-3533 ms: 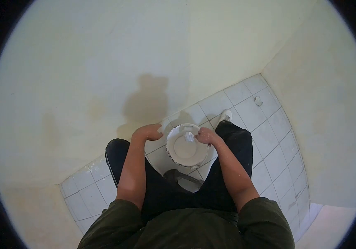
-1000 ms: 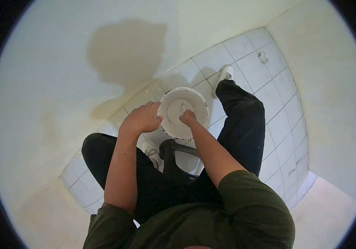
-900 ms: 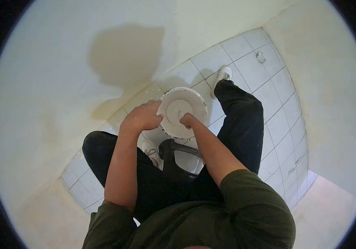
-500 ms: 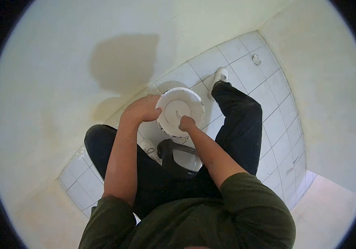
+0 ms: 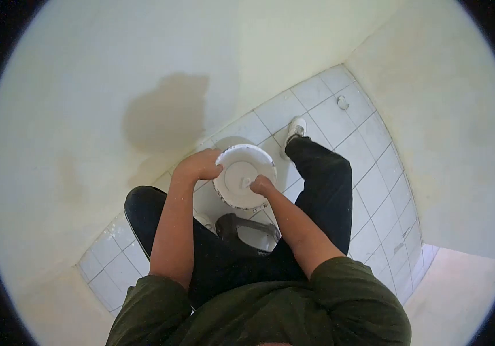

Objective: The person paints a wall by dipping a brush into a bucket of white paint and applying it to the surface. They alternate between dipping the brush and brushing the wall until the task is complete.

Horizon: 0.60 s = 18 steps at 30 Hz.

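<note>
A white paint-smeared bucket (image 5: 233, 196) with white paint inside hangs in front of me above the tiled floor. My left hand (image 5: 200, 165) grips its rim on the left side. My right hand (image 5: 262, 186) is closed around the handle of a tool, probably a brush (image 5: 246, 182), whose white-coated end dips into the paint; the tool is mostly hidden by my fist.
I stand in a narrow corner between cream walls, on a white tiled floor (image 5: 368, 179). A dark stool or stand (image 5: 247, 228) sits between my legs below the bucket. My white shoe (image 5: 295, 128) is forward. A small round floor fitting (image 5: 343, 102) lies near the right wall.
Over the last seconds I leaned in, the bucket came up and my right hand went down into it. Over the last half second both hands and bucket shifted slightly down-left in view.
</note>
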### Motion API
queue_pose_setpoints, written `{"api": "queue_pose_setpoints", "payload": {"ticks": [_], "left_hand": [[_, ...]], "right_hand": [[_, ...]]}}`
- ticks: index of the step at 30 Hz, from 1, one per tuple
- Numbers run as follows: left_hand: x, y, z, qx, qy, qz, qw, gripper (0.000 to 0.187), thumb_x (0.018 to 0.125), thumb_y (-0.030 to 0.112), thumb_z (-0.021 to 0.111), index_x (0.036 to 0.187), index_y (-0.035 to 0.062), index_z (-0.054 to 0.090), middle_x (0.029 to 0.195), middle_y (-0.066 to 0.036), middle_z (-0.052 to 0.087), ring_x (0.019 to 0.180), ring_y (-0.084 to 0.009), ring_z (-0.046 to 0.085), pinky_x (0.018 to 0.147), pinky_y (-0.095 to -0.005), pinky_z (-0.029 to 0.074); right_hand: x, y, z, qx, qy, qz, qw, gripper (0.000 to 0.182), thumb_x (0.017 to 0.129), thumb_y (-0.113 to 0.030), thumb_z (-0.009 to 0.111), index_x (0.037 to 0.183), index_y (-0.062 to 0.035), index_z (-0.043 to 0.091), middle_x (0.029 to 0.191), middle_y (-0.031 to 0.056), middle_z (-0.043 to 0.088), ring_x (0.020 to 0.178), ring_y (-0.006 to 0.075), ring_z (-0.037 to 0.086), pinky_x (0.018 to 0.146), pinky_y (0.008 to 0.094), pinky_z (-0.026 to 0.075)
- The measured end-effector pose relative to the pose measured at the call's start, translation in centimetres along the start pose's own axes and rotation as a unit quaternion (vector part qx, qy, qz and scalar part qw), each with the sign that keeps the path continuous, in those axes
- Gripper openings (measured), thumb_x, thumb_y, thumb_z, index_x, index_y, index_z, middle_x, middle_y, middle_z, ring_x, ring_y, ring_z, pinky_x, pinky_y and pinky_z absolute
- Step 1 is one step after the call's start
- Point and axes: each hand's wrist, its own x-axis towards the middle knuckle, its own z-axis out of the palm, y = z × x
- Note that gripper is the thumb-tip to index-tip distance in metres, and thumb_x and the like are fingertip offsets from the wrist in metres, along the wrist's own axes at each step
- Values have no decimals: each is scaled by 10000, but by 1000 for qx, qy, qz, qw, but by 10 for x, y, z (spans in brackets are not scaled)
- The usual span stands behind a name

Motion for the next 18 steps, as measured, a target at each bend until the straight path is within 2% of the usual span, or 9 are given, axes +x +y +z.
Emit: {"api": "queue_pose_setpoints", "payload": {"ticks": [3,4,6,8,11,14,15,18], "left_hand": [[12,-17,8,-17,46,17,999,599,933,314,596,1447,35,464,1464,-218,496,1370,-352,457,1159,-419,347],[23,-32,16,-33,76,27,996,596,929,307,601,1443,36,467,1447,-222,510,1357,-358,468,1155,-422,351],[21,-39,17,-54,152,46,986,605,917,292,611,1441,30,460,1421,-228,529,1338,-368,482,1136,-430,371],[8,-39,13,-62,239,61,967,630,899,275,617,1446,17,440,1402,-232,538,1324,-375,490,1106,-442,403],[5,-47,6,-141,330,70,931,586,892,230,619,1419,24,471,1362,-220,574,1264,-358,548,1078,-442,429],[-8,-46,-5,-213,414,63,883,516,868,143,618,1358,19,516,1289,-195,620,1124,-333,635,995,-431,492],[-10,-47,-7,-224,450,74,861,498,858,114,614,1337,15,525,1257,-193,631,1073,-322,652,958,-422,509],[-9,-52,-14,-255,541,108,794,461,829,32,600,1286,3,546,1179,-192,655,952,-298,690,864,-394,549]], "right_hand": [[20,25,12,172,-49,43,983,300,868,-238,621,811,51,678,728,198,670,568,295,653,494,447,533],[34,37,18,85,-109,-12,990,262,867,-220,630,818,31,688,683,167,661,509,260,631,466,415,524],[35,37,0,70,-190,-15,979,209,867,-197,640,810,-3,691,624,114,632,432,200,571,414,366,469],[0,13,-40,220,-233,75,944,187,870,-188,641,777,-31,678,594,69,591,396,151,496,363,330,378],[-26,-9,-83,248,-211,51,944,191,867,-191,652,727,-61,645,571,4,518,388,107,395,359,291,281],[-52,-33,-126,198,-122,1,973,237,928,-237,635,822,-25,642,565,-28,488,406,69,365,366,268,246],[-69,-46,-141,252,-107,-7,962,294,954,-306,641,829,-40,635,565,-36,480,418,65,363,372,263,232],[-115,-88,-186,337,-25,-73,938,321,972,-334,633,834,-45,626,561,-46,461,411,60,333,372,261,230]]}}
